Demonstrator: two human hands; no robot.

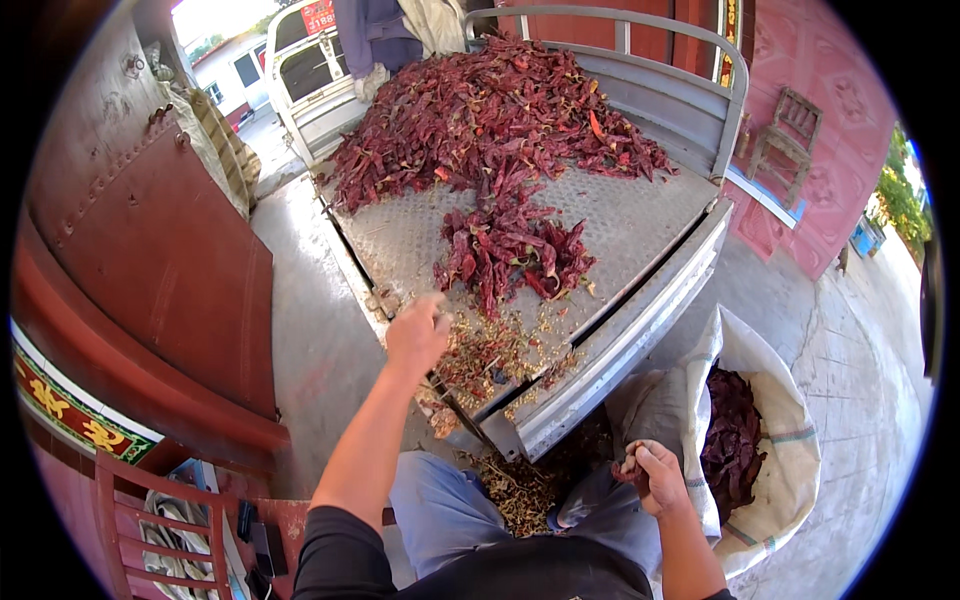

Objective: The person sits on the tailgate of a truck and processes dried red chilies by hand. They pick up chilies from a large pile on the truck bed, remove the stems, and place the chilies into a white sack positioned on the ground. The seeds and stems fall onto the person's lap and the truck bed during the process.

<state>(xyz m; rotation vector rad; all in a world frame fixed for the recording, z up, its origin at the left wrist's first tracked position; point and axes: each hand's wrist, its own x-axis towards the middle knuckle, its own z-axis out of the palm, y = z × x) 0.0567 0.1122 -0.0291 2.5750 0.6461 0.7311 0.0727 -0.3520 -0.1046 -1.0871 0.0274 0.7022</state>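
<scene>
Dried red chili peppers (490, 120) form a large heap on a metal truck bed (640, 215), with a smaller pile of chili peppers (515, 250) nearer to me. My left hand (418, 335) reaches over the bed's near left corner, fingers curled together; whatever they may hold is hidden. Beside it lie scattered stems and seeds (500, 350). My right hand (655, 475) is closed low over my right thigh, with a dark reddish bit, seemingly a dried chili pepper, showing at the fingers. Just right of that hand, a white woven sack (785, 490) stands open with dark red chili peppers (732, 435) inside.
The bed's lowered near edge (625, 335) runs in front of me. More stems (520, 495) lie on the ground between my legs. Another person (385, 45) stands at the heap's far left. A red chair (165, 530) is at lower left, a wooden chair (785, 145) at far right.
</scene>
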